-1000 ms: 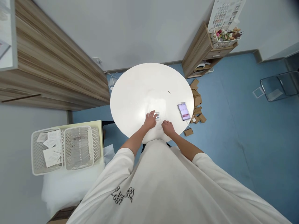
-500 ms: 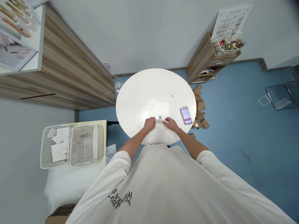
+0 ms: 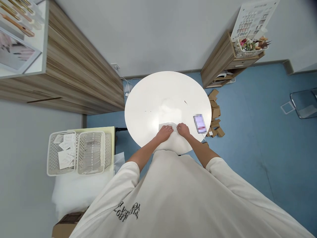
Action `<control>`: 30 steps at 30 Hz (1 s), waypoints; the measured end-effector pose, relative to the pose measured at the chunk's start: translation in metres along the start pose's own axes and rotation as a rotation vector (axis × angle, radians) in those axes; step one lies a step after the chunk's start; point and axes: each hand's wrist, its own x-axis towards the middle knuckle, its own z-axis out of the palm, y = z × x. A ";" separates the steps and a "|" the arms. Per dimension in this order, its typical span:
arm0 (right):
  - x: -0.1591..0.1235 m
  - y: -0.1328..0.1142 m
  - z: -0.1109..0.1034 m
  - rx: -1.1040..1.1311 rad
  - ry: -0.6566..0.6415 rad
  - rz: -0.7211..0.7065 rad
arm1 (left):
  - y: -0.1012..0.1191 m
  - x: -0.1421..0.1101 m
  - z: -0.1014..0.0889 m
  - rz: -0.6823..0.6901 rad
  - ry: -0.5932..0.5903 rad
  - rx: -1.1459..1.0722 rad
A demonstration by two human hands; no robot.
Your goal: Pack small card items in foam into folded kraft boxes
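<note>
On the round white table (image 3: 146, 92), a thin whitish sheet of wrapping (image 3: 174, 126) lies close to my body. My left hand (image 3: 165, 133) rests across it from the left, palm down with its fingers stretched out. A ring shows on one finger. From the right, my right hand (image 3: 183, 130) has its fingers curled and pinched at the edge of the wrapping. The small white box with a dark print is hidden now; whether it lies under the wrapping and my hands I cannot tell.
A phone (image 3: 200, 123) with a cable lies right of my right hand. Two white baskets (image 3: 77, 155) stand on a side table at left. Small cardboard boxes (image 3: 216, 112) lie on the floor right of the table. Wooden cabinets (image 3: 81, 66) stand along the wall.
The small printed box between my hands has gone out of sight, with wrapping where it was. My left hand has moved right and flattened. The view has shifted slightly.
</note>
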 end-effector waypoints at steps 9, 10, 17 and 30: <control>0.010 0.002 -0.001 0.056 0.005 0.061 | -0.019 0.025 0.024 -0.035 0.062 0.204; 0.010 0.002 -0.001 0.082 0.007 0.068 | -0.020 0.028 0.025 -0.044 0.062 0.206; -0.018 -0.002 -0.002 0.031 0.349 -0.062 | -0.018 0.037 0.018 -0.088 0.051 0.203; -0.041 -0.026 0.032 -0.106 -0.050 -0.525 | -0.014 -0.014 0.014 -0.185 -0.133 0.016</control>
